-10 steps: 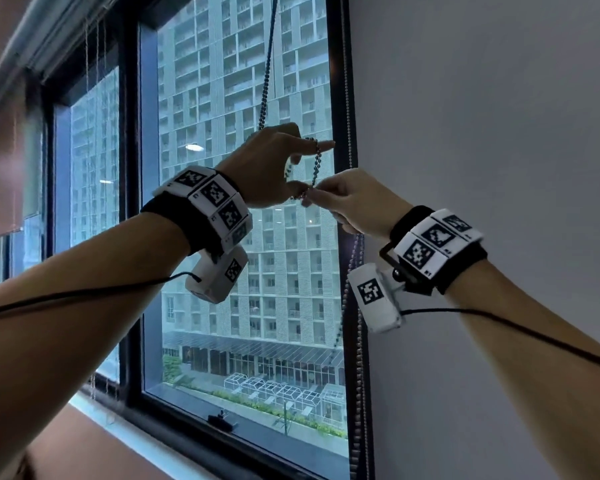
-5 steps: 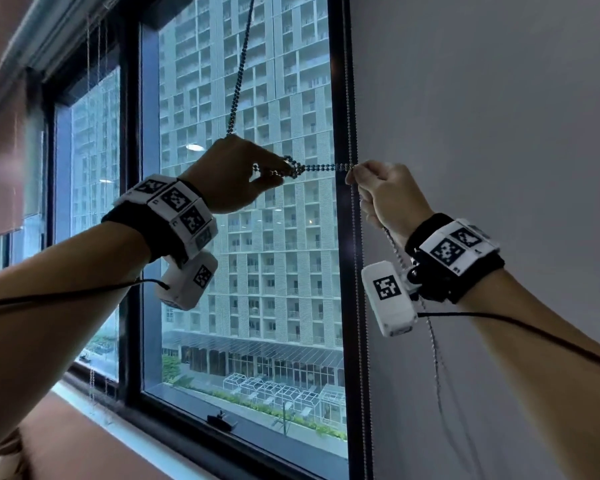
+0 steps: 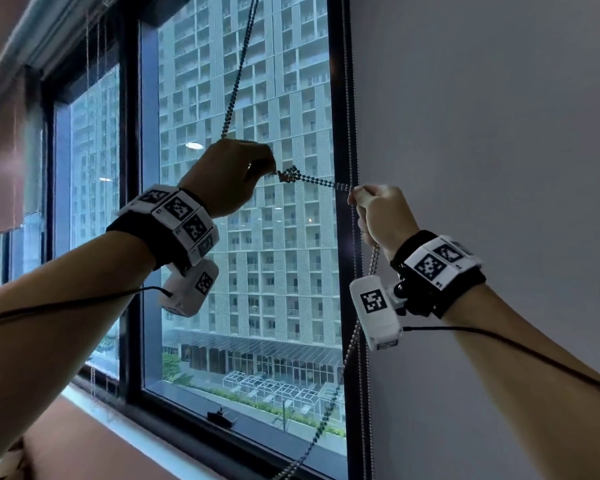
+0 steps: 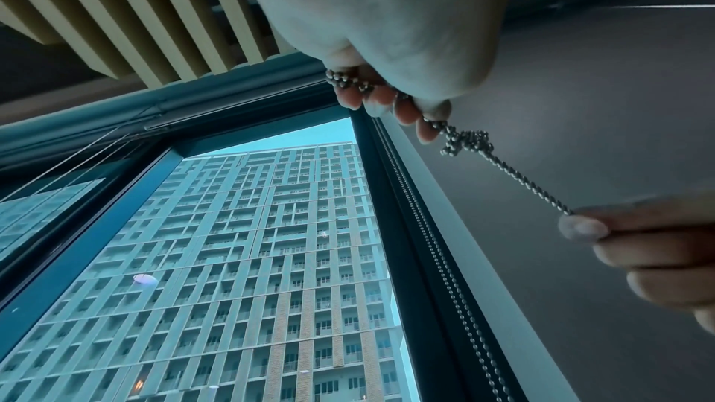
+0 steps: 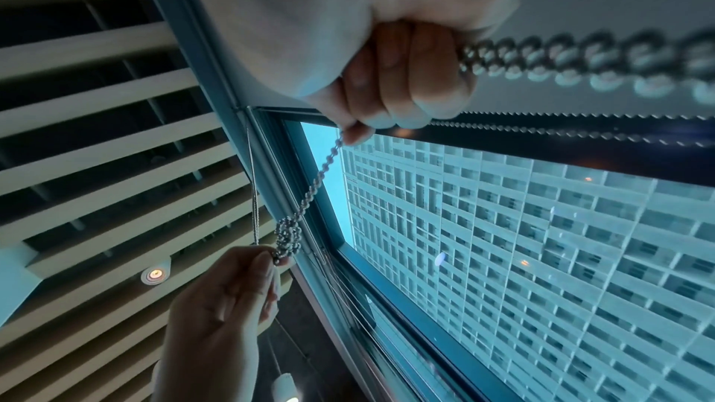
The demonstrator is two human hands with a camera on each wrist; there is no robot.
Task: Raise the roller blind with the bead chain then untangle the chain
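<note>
Right hand (image 3: 383, 213) fists the bead chain (image 3: 321, 181), left hand (image 3: 234, 174) pinches it beside the knot (image 3: 289, 174), span taut in front of the window (image 3: 250, 237). Risk: pulling apart likely cinches the tangle tighter or yanks the blind.

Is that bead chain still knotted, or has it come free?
Still knotted. A clump of beads bunches beside the left hand, and the bead chain stretches taut from it to the right hand.

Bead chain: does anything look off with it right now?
Yes. The bead chain is bunched into a knot beside the left hand's fingertips; the right hand holds the stretch beyond it taut.
</note>
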